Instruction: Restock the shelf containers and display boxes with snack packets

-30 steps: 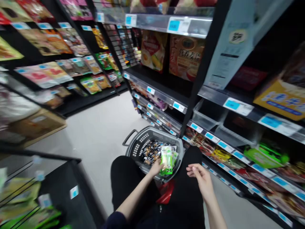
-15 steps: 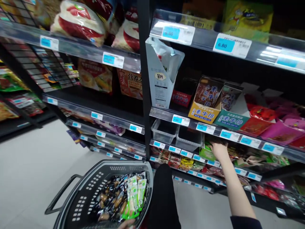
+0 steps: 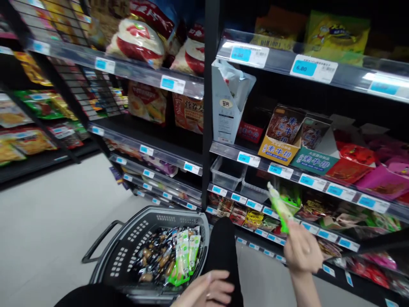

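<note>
we observe the right hand [image 3: 302, 249] pinching the lower end of a slim green-and-clear plastic packet [image 3: 281, 209], held tilted in front of a tall black shelf unit [image 3: 213, 38] and near bright green packaging [image 3: 294, 202] on a lower level. we find the left hand [image 3: 206, 292] with fingers loosely spread, holding nothing visible to us, beside the near end of a grey perforated plastic basket [image 3: 128, 239]. inside it we record green-and-white plastic packets [image 3: 182, 258] lying on shiny dark-wrapped brown pieces [image 3: 158, 258].
</note>
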The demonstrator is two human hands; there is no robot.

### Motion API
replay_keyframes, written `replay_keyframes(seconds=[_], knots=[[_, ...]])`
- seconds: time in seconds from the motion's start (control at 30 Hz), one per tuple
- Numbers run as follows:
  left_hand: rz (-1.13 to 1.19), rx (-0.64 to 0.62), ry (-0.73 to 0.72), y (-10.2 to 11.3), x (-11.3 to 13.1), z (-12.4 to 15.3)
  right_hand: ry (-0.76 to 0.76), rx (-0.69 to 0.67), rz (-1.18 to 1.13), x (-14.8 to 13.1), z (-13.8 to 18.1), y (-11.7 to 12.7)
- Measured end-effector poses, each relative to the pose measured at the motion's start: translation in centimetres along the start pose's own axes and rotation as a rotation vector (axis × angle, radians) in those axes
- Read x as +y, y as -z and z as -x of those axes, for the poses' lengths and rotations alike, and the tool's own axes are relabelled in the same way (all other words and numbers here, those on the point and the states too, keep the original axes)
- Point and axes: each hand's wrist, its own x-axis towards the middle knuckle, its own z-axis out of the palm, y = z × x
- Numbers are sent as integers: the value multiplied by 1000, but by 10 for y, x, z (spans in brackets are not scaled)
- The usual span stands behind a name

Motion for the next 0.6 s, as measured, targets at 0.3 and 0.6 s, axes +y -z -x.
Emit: replay_keyframes(seconds=[0.3,0.6], knots=[[198,590,-438,26,-14,-26,68,-781,-826,-126,135,-27],[44,704,-543,116,-100,-9,-605,-1231,-1087,-149,196,-142]])
